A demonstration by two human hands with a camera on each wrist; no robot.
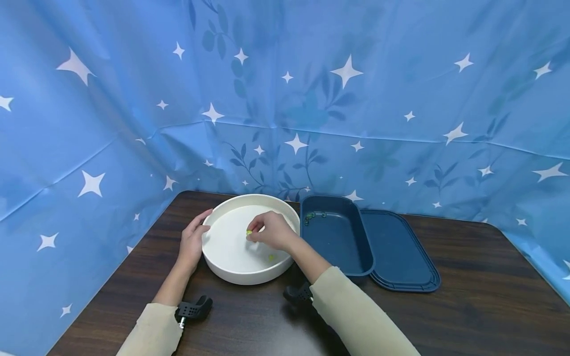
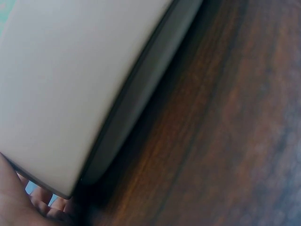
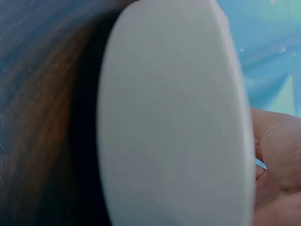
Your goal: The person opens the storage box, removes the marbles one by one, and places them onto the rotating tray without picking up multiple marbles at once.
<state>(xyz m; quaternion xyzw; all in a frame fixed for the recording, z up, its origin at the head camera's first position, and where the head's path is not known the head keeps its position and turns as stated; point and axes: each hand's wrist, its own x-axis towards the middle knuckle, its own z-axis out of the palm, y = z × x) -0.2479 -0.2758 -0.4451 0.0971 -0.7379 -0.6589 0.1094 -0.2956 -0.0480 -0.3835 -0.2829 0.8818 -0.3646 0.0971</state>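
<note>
A round white tray with a raised rim stands on the table. My left hand holds its left side at the rim; in the left wrist view the tray wall hides part of the fingers. Over the tray's middle, my right hand pinches a small yellow-green piece between thumb and fingertips. Another small yellow-green piece lies on the tray floor below that hand. In the right wrist view the tray wall covers the fingertips and the piece.
Right beside the tray sits a deep dark blue box, with several small green ring-like pieces at its far left. A flat dark blue lid lies on the wooden table to its right. A blue star-patterned curtain hangs behind.
</note>
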